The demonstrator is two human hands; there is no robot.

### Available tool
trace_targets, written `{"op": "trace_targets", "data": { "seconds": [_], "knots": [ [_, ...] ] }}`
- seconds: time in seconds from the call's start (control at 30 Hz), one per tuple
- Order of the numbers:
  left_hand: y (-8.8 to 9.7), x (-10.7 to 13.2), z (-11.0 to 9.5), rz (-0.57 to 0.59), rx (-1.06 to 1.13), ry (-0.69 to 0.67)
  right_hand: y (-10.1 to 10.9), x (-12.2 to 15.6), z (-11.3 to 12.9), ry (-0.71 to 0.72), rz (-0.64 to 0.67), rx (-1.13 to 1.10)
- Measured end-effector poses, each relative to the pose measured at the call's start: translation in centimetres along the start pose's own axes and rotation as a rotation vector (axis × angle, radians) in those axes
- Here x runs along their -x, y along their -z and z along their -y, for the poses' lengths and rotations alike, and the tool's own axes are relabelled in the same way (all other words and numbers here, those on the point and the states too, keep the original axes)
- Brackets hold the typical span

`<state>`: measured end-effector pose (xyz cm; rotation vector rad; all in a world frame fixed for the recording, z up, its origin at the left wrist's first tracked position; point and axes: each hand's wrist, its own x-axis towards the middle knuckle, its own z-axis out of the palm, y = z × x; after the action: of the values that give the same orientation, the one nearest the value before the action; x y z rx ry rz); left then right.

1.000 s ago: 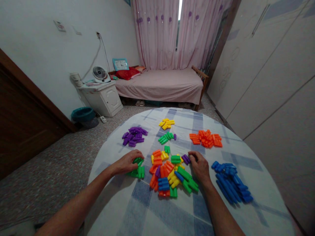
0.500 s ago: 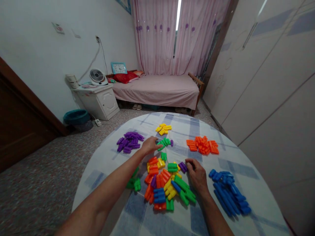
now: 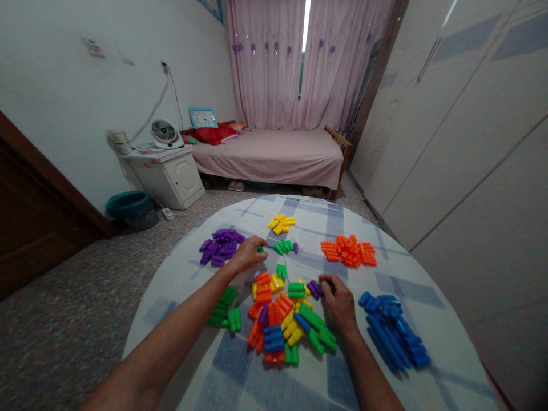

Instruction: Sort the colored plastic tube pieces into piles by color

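Left hand (image 3: 250, 254): clamped on green block (image 3: 261, 249), just right of purple pile (image 3: 219, 245).
Green block axis: hidden by fingers.
Right hand (image 3: 339, 301): beside purple block (image 3: 314, 289); finger closure cannot be told.

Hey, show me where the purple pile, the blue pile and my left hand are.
Purple pile (image 3: 220, 246): head view, on pieces near its middle.
Blue pile (image 3: 393, 332): head view, on pieces near its middle.
Left hand (image 3: 247, 255): head view, on the back of it.

The light is dim; a bright slit (image 3: 306, 25) glows between far curtains (image 3: 268, 74). Soft shadow falls beside the left forearm (image 3: 182, 334); edges look stretched.
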<state>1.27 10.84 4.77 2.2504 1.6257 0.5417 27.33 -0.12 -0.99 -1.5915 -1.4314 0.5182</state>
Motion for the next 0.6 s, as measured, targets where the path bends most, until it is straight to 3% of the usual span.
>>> {"op": "trace_targets", "data": {
  "seconds": [0.17, 0.33, 0.47, 0.6],
  "knots": [
    [2.5, 6.0, 2.9, 0.065, 0.055, -0.069, -0.1, 0.0, -0.2, -0.007, -0.001, 0.018],
    [2.7, 10.1, 5.2, 0.123, 0.015, -0.039, -0.2, 0.1, -0.2, 0.0, -0.01, -0.001],
    [2.3, 10.2, 5.1, 0.096, -0.008, -0.008, -0.1, 0.1, 0.0, 0.003, -0.02, 0.017],
    [1.6, 7.6, 2.7, 0.032, 0.005, -0.071, -0.1, 0.1, 0.0, -0.016, -0.02, 0.033]
  ]
}}
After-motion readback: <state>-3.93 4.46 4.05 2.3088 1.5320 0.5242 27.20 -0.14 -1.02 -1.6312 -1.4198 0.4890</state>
